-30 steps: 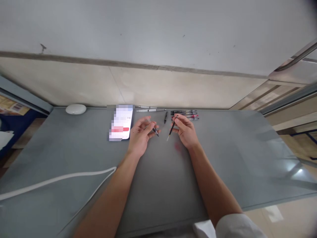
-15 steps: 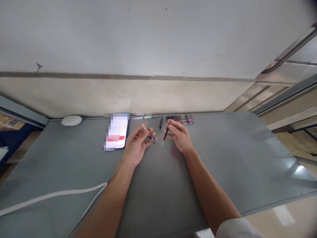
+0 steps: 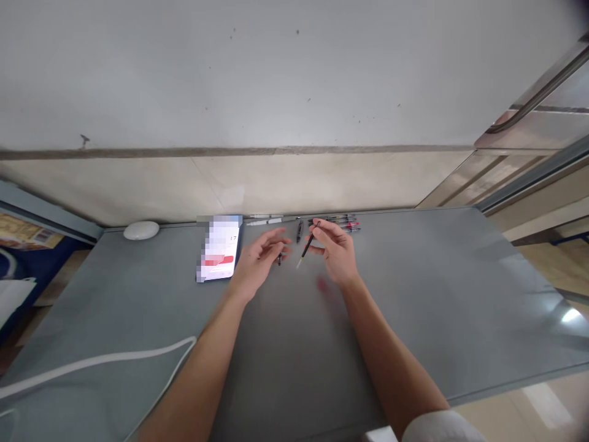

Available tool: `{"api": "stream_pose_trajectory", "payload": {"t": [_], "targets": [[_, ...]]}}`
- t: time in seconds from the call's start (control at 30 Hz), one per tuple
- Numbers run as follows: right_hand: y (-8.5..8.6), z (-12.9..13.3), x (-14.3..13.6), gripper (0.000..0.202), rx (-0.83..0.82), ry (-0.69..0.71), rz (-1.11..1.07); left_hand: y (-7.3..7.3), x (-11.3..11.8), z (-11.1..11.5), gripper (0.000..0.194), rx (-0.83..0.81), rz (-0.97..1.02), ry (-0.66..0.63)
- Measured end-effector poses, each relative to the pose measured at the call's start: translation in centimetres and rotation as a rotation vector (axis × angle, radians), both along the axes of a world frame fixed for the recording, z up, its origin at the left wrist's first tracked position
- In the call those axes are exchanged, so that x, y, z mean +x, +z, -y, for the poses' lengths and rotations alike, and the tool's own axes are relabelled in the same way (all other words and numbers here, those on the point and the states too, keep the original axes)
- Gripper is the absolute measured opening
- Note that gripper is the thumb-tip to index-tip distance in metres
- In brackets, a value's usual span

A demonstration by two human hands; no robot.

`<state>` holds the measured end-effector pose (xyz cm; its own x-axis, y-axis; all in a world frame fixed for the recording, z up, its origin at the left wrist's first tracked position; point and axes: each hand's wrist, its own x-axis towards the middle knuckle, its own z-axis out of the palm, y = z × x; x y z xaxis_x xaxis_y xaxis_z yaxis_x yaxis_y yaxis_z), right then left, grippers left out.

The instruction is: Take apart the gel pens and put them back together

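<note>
My left hand [image 3: 258, 261] is curled with its fingers pinched round a pen barrel [image 3: 280, 259]; only the dark end shows below the fingertips, and the rest is hidden. In my right hand [image 3: 337, 248], thumb and fingers pinch a slim black pen refill [image 3: 308, 245], tilted with its thin pale end pointing down and to the left. The two parts are held apart. Between and beyond the hands, a short dark pen piece [image 3: 299, 232] lies on the grey table [image 3: 294, 356].
Several pens [image 3: 343, 219] lie together behind my right hand. White pen parts [image 3: 269, 221] lie along the wall edge. A lit phone [image 3: 221, 248] is left of my left hand, with a white oval case [image 3: 141, 230] farther left. A white cable [image 3: 105, 359] crosses the front left.
My left hand has turned, so the pen barrel, plainly visible before, is now mostly covered by the fingers. My right hand keeps its hold on the refill. The view has shifted slightly.
</note>
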<state>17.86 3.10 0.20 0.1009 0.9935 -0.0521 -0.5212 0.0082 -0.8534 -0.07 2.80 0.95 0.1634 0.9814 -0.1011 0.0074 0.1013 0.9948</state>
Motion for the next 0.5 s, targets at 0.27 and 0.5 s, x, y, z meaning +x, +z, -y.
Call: {"api": "stream_pose_trajectory", "payload": {"t": [0.27, 0.5], "targets": [[1.0, -0.5, -0.4, 0.024, 0.037, -0.255, -0.054, 0.9, -0.2, -0.9, 0.032, 0.115, -0.289, -0.234], [1.1, -1.1, -0.6, 0.031, 0.002, -0.348, -0.01, 0.5, -0.4, -0.9, 0.032, 0.064, -0.239, -0.268]]}}
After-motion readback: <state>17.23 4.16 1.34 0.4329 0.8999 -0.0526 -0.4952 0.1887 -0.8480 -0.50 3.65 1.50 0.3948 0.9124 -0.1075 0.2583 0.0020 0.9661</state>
